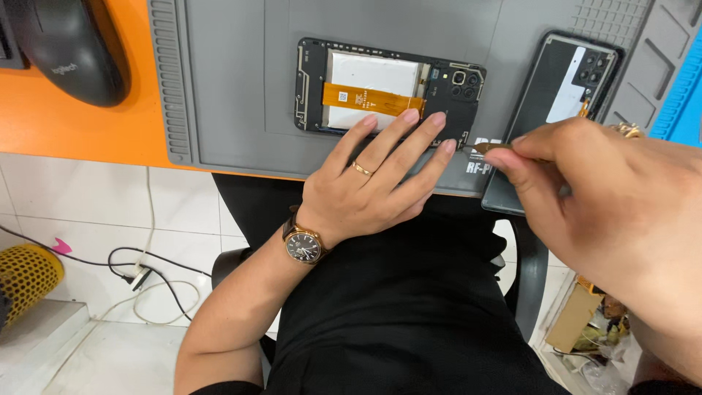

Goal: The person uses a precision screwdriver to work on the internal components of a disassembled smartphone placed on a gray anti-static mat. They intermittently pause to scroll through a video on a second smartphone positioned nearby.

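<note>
Pressure from our left hand (369, 186) keeps the opened phone (387, 91) pinned flat on the grey work mat (227, 80): the fingers lie spread and extended, their tips resting along the phone's near edge, beside the orange flex cable (371, 99) and the white battery (373, 77). Our right hand (607, 197) pinches a slim metal tool (488, 148) between thumb and fingers, its tip just off the phone's lower right corner, close to the left fingertips.

We judge that the main risk is a slip: if the tool skids, it could nick our own fingertips or scrape the exposed board near the camera cluster (465, 80). Pressing too hard on the flex cable could crease it, and a loose hold could let the phone slide on the mat.

The removed back cover (559, 95) lies just to the right, partly under our right hand, crowding the tool's path. A black computer mouse (69, 47) sits well apart on the orange desk (73, 124). Loose cables (146, 274) trail on the tiled floor below.
</note>
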